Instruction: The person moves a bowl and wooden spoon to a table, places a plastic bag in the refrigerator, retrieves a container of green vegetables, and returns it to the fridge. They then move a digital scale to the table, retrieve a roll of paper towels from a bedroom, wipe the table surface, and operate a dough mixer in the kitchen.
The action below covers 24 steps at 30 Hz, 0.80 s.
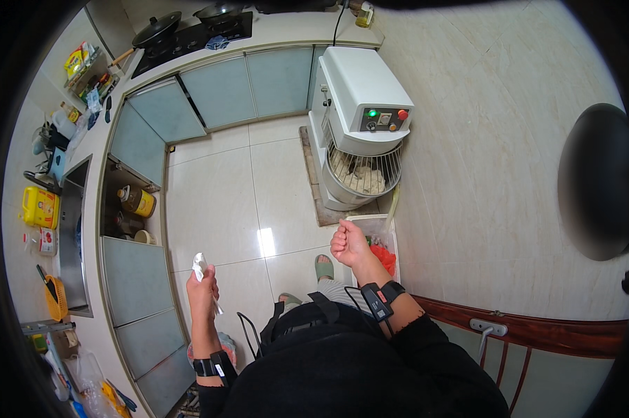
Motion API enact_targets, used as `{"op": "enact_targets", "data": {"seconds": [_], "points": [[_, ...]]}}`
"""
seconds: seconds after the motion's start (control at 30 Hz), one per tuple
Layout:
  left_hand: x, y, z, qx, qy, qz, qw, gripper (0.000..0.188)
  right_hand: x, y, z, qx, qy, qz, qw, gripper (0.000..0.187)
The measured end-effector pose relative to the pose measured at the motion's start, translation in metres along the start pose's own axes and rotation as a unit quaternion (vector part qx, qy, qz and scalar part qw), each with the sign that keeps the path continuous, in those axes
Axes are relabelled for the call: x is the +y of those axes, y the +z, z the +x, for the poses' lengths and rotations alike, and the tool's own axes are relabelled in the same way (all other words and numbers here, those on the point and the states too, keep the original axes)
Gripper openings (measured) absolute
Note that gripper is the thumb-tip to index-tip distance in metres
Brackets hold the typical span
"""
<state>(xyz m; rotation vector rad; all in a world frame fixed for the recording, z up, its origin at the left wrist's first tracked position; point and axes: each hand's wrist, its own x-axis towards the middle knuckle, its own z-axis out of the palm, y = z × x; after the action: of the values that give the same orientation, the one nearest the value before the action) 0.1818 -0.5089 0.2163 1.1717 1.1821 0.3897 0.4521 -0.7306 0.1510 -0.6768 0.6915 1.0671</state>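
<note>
My left hand point(201, 295) is closed around a crumpled white tissue point(199, 266), which pokes out above the fingers, with a loose end hanging below. My right hand point(350, 245) is curled into a fist, and nothing shows in it. Just beyond that fist stands a white dough mixer point(366, 80) on a board point(312, 182). Pale, lumpy dough point(359, 177) lies in its bowl behind a wire guard point(392, 166). A green light glows on the control panel point(384, 118), beside a red button.
A white bin point(391, 226) with red plastic in it sits by the wall, below my right hand. Cabinets point(139, 279) and a counter with a sink point(72, 244) run along the left. An oil bottle point(136, 200) stands in an open cabinet. Behind my right arm is a wooden door point(537, 334).
</note>
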Motion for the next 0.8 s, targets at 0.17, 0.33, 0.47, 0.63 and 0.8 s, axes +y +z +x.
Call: {"op": "enact_targets", "data": {"seconds": [0.17,0.33,0.47,0.63,0.8], "points": [[0.0012,0.0009,-0.0007,0.002,-0.001,0.002,1.000,0.019,-0.0002,0.0003,0.0009,-0.001,0.001,-0.003,1.000,0.031],[0.0026,0.0014,-0.0021,-0.002,0.002,-0.007,1.000,0.019,-0.0002,0.0013,0.0016,0.001,0.000,-0.004,1.000,0.031],[0.0031,0.0018,-0.0026,0.001,-0.004,-0.006,1.000,0.019,-0.0005,0.0014,0.0022,-0.002,0.002,-0.010,1.000,0.031],[0.0025,0.0021,-0.0018,0.000,-0.007,-0.009,1.000,0.020,-0.0011,0.0014,0.0031,0.009,0.000,-0.007,1.000,0.030],[0.0014,0.0016,-0.0007,-0.001,-0.005,-0.006,1.000,0.020,-0.0006,0.0017,0.0027,0.001,-0.003,-0.014,1.000,0.031]]}}
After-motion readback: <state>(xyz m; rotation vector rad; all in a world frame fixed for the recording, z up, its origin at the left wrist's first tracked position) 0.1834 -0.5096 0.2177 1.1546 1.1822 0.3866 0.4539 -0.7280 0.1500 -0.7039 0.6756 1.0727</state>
